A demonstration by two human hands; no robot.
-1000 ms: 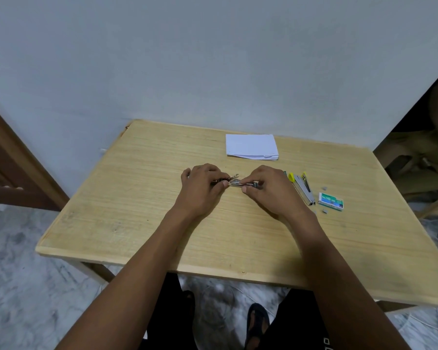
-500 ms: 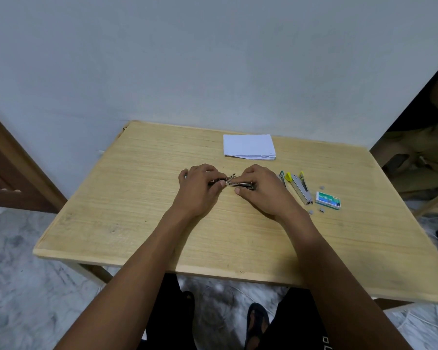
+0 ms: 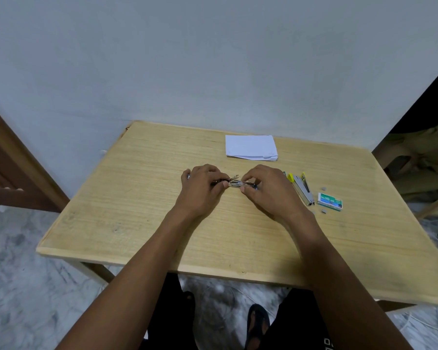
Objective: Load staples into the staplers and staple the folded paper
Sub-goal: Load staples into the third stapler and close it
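Now the right hand has eased back a touch from the left hand, baring more of the metal channel of the stapler between the two sets of fingertips. The left grips the stapler's end in curled fingers; the right thumb and forefinger pinch its sides. Whether a staple strip sits under them is too small to tell. Loading looks unfinished. Beyond the right knuckles lie the second stapler, the staple box and, further back, the folded paper — none of them touched.
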